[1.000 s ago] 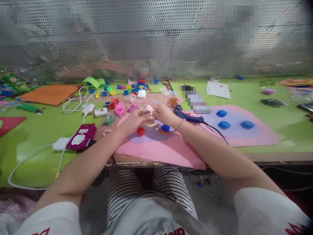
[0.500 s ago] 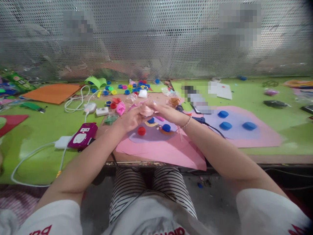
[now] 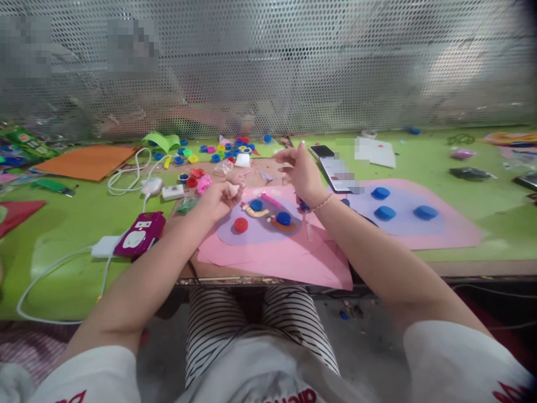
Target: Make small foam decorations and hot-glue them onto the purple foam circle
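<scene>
My left hand (image 3: 220, 197) is closed above the left edge of a pale purple paper shape (image 3: 255, 238); something small and pale shows at its fingertips, too small to name. Off to the right, my right hand (image 3: 298, 172) is raised with its fingers apart and holds nothing visible. Between and below the hands, the purple shape on pink paper (image 3: 310, 260) bears a red cap (image 3: 240, 225) and two blue caps, one (image 3: 256, 205) by a curved cream piece (image 3: 257, 212), the other (image 3: 283, 218) on an orange-brown piece (image 3: 289, 226). A pink stick (image 3: 271, 199) lies behind them.
A phone (image 3: 333, 168) lies behind my right wrist. More pink and purple paper (image 3: 453, 235) with three blue caps is at the right. A magenta power adapter (image 3: 140, 234) with white cables is at the left. Several coloured caps (image 3: 226, 150) lie at the back by a perforated metal screen (image 3: 268, 67).
My hands were together, palm against palm, over the paper. Now they are apart: the left has closed and dropped a little leftwards, the right has moved right and up with fingers spread.
</scene>
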Demonstrator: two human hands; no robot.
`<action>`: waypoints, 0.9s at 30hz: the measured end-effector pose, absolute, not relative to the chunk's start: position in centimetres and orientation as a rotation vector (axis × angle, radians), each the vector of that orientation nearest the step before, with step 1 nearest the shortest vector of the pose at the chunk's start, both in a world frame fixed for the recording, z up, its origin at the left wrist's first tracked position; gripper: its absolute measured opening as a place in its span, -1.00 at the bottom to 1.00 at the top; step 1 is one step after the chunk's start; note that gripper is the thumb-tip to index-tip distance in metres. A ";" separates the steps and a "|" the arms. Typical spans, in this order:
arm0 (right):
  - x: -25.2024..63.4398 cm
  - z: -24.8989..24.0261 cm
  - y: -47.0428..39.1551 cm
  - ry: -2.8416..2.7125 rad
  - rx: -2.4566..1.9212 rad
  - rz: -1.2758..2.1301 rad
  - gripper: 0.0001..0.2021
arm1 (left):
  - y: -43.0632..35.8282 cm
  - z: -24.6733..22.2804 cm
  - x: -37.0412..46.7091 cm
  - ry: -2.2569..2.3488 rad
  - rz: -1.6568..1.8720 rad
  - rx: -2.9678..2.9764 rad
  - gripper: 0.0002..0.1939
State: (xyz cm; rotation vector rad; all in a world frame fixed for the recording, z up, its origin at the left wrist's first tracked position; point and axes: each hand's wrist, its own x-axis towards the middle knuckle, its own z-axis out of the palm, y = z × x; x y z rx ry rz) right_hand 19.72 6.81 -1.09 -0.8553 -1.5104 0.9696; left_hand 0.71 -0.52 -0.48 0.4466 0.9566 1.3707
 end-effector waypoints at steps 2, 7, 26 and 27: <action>20.3 -1.0 7.5 -1.447 -0.917 0.916 -0.22 | -0.4 -0.4 0.4 0.928 1.333 0.520 -0.77; 22.0 -0.7 9.0 -1.396 -1.024 0.771 -0.25 | -0.4 0.2 -0.3 0.897 1.350 0.600 -0.76; 24.3 -2.9 10.3 -2.166 -1.621 0.192 -0.67 | 0.2 -1.8 0.2 0.851 1.409 0.836 -0.72; 24.3 -2.9 10.2 -2.197 -1.636 0.185 -0.68 | 0.0 -1.7 0.3 0.851 1.407 0.847 -0.72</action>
